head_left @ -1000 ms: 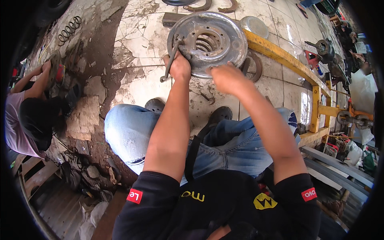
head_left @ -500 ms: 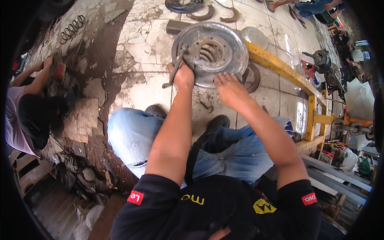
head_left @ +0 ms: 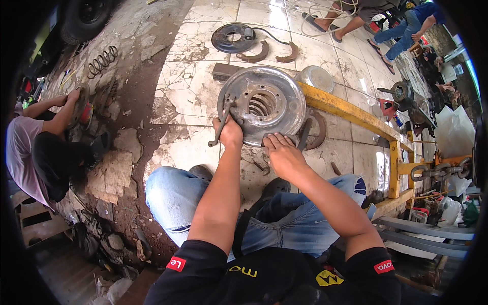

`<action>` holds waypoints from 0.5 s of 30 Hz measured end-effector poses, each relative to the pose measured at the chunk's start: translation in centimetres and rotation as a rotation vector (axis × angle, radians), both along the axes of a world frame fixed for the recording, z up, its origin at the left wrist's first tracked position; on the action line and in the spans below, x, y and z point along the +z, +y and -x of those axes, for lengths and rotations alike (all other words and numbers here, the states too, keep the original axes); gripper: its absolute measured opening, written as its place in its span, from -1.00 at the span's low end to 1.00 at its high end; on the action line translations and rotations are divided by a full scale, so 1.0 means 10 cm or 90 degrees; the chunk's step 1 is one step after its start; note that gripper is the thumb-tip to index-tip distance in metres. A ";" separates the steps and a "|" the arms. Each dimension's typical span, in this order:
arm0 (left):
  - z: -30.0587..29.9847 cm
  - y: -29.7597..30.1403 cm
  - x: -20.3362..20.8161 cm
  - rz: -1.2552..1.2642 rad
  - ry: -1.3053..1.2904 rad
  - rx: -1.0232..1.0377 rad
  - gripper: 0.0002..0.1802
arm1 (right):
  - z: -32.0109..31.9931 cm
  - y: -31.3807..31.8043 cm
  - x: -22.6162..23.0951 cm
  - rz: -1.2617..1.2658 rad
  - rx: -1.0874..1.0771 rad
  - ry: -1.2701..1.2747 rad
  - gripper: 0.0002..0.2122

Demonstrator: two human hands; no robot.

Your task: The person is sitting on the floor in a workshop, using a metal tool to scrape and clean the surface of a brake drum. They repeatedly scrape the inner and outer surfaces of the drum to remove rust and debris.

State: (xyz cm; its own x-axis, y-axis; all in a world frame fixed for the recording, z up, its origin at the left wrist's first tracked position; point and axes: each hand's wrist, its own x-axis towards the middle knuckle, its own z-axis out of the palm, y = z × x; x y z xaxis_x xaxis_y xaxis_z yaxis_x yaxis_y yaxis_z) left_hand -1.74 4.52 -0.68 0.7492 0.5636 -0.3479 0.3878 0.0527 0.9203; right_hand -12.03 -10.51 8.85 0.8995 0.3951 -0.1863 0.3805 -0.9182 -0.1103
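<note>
A round, worn steel brake backing plate lies in front of me, and a rusty coil spring shows through its centre hole. My left hand is closed at the plate's near left edge, beside a dark bent metal rod; most of its fingers are hidden. Over the near right rim, my right hand presses with its fingers together and bent. Something dark shows at those fingertips, too small to name. A curved brake shoe rests on the tiles to the right of the plate.
Beyond lie a black backing plate and two brake shoes. A round pale container stands near a yellow steel beam running right. A person crouches left, holding a round part. Another person's legs are at the far right.
The view has shifted, so the floor and parts sit lower in the picture and more shows at the top. Both hands stay at nearly the same places on the plate.
</note>
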 end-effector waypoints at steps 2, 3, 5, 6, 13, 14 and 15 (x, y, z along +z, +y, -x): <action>-0.01 -0.01 0.00 -0.032 0.001 0.003 -0.53 | -0.09 0.05 -0.06 0.054 -0.012 -0.009 -0.48; -0.01 0.00 0.05 -0.031 0.001 0.004 -0.54 | -0.15 0.13 0.05 0.083 -0.007 0.019 -0.51; 0.00 0.03 0.03 -0.029 -0.003 0.005 -0.54 | -0.16 0.18 0.09 0.061 0.008 0.003 -0.58; -0.03 -0.03 0.02 -0.021 -0.005 0.000 -0.54 | -0.05 0.07 0.01 0.014 0.010 -0.038 -0.62; -0.02 -0.01 0.01 -0.021 0.016 0.005 -0.53 | -0.12 0.07 -0.09 0.051 -0.006 -0.080 -0.64; -0.01 0.02 -0.06 -0.019 0.012 0.004 -0.53 | -0.06 0.09 -0.06 0.024 0.003 -0.082 -0.64; -0.01 0.03 -0.08 -0.015 0.009 0.005 -0.53 | 0.03 0.09 -0.03 -0.003 0.013 -0.083 -0.64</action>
